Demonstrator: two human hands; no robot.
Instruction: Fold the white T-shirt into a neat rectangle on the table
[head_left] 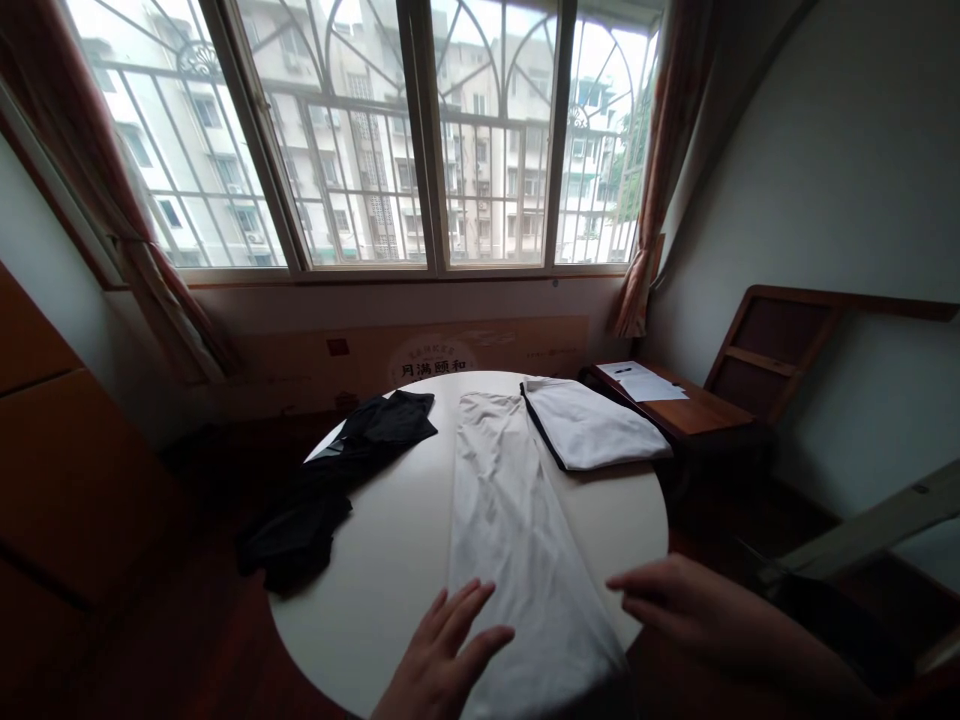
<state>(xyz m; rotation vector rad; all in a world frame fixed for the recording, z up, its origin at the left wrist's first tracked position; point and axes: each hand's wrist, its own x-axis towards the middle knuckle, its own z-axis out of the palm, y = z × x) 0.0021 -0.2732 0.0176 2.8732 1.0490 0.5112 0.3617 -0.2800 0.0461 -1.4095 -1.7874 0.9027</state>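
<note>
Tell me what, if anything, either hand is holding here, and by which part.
Nothing appears held: the left hand is open over the light cloth, the right hand beside its edge; whether either touches it cannot be told.

1. The table [397, 560] is viewed from the wearer's head — forward and down, nearby.
2. The window [426, 140] is faced beyond — farther off.
3. Left hand [442, 650] and right hand [669, 600] are framed nearest.

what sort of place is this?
Probably a room in a home: patterned curtains at a barred window, and clothes laid on a round table.
</note>
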